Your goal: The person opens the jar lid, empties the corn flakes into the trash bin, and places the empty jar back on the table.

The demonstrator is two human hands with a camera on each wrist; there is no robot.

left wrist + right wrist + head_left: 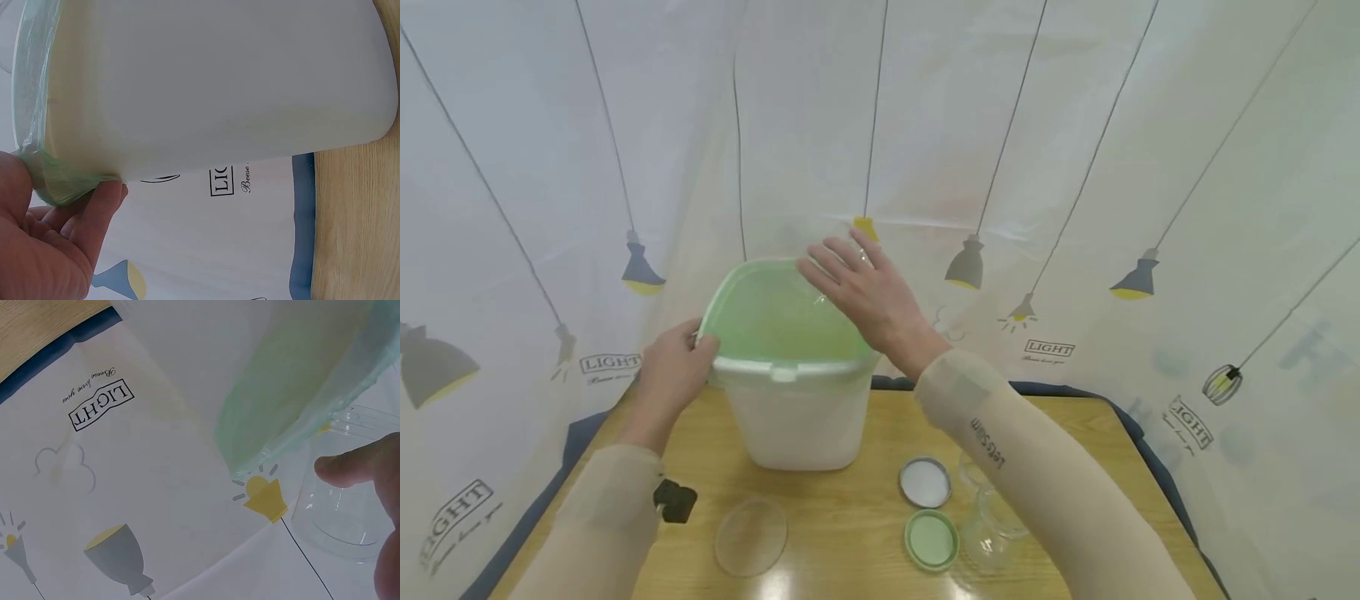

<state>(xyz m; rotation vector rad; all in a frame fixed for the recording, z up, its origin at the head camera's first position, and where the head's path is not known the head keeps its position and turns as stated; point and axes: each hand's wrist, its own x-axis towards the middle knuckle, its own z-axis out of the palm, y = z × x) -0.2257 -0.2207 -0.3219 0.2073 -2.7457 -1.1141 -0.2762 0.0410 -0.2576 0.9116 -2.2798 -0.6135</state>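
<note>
A white plastic bin with a light green bag lining it stands tilted on the table. My left hand grips its left rim. In the left wrist view, the fingers of that hand pinch the bag where it folds over the edge. Over the bin's right side is my right hand, holding a clear jar. The right wrist view shows the jar's threaded neck beside the bag's edge and the thumb against its wall. Most of the jar is hidden by the hand in the head view.
Clear jars stand at the table's right, partly behind my right forearm. Beside them lie a green lid and a white lid with a grey rim. A translucent disc lies front left. A lamp-printed sheet surrounds the table.
</note>
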